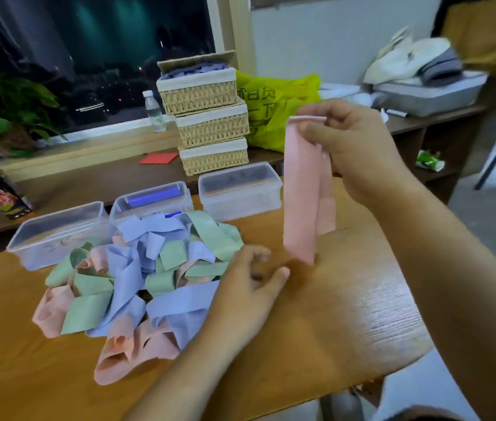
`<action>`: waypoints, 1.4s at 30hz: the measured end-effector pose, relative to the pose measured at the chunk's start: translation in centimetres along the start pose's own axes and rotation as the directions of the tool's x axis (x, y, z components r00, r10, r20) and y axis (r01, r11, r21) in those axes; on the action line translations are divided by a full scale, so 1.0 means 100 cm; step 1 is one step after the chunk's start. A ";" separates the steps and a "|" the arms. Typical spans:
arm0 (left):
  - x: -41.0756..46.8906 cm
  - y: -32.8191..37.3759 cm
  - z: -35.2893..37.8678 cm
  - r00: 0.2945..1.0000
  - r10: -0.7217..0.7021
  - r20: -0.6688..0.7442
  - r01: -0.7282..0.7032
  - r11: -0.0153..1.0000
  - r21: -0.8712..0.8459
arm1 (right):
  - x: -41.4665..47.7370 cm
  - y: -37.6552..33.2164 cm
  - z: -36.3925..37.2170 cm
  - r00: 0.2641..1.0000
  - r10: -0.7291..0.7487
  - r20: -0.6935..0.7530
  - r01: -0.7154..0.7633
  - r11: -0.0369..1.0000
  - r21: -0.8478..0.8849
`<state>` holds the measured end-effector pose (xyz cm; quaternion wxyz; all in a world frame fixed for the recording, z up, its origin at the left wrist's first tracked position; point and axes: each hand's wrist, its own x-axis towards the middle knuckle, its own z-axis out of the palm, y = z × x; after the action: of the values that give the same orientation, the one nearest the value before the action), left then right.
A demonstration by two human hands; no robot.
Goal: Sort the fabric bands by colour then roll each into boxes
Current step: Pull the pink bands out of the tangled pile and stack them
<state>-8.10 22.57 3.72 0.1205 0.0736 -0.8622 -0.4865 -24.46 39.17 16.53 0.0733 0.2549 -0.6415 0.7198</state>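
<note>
My right hand (353, 147) pinches the top of a pink fabric band (301, 192) and holds it up, so that its lower end hangs down to the wooden table (347, 314). My left hand (249, 287) hovers low beside the hanging end with loosely curled fingers and holds nothing. A mixed pile of pink, green and lilac bands (137, 275) lies on the table to its left. Behind the pile stand three clear plastic boxes: left box (55, 235), middle box (152, 202) with a blue roll inside, right box (240, 189).
Three stacked wicker baskets (207, 117) and a yellow-green bag (274, 107) sit on the desk behind. A water bottle (154, 112), a dark jar (2, 194) and a red card (159, 158) are also there. A plant (0, 110) stands at the left.
</note>
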 end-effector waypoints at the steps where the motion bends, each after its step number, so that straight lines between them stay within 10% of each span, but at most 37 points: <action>1: 0.006 0.007 -0.003 1.000 0.017 -0.015 -0.017 1.000 -0.013 | -0.002 -0.009 0.002 1.000 0.004 0.008 -0.004 1.000 0.005; 8: 0.041 0.072 -0.027 0.966 0.251 0.064 -0.216 0.919 -0.331 | -0.017 -0.060 0.013 0.993 0.020 0.115 -0.027 0.998 0.059; 18: 0.022 0.015 0.040 0.943 -0.133 0.306 0.265 0.858 -0.441 | 0.005 0.043 -0.007 0.952 0.307 -0.013 -0.307 0.948 -0.080; 28: 0.076 0.009 0.081 0.929 -0.212 0.305 0.338 0.822 -0.458 | 0.053 0.135 -0.049 0.937 0.299 -0.179 -0.324 0.937 -0.130; 33: 0.096 -0.014 0.085 0.948 -0.285 0.140 0.318 0.850 -0.420 | 0.079 0.175 -0.059 0.937 0.268 -0.225 -0.313 0.930 -0.196; 38: 0.080 -0.039 0.086 0.987 -0.088 -0.137 0.081 0.995 -0.053 | 0.053 0.236 -0.069 0.939 0.302 -0.164 -0.338 0.731 -0.592; 42: 0.066 -0.047 0.083 0.986 -0.014 -0.165 0.012 1.000 -0.016 | 0.038 0.233 -0.070 0.949 0.210 -0.235 -0.311 0.748 -0.586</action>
<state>-16.73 25.37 -3.51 0.1888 0.1182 -0.8451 -0.4859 -39.74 41.18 -2.73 0.1001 0.0684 -0.8625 0.4914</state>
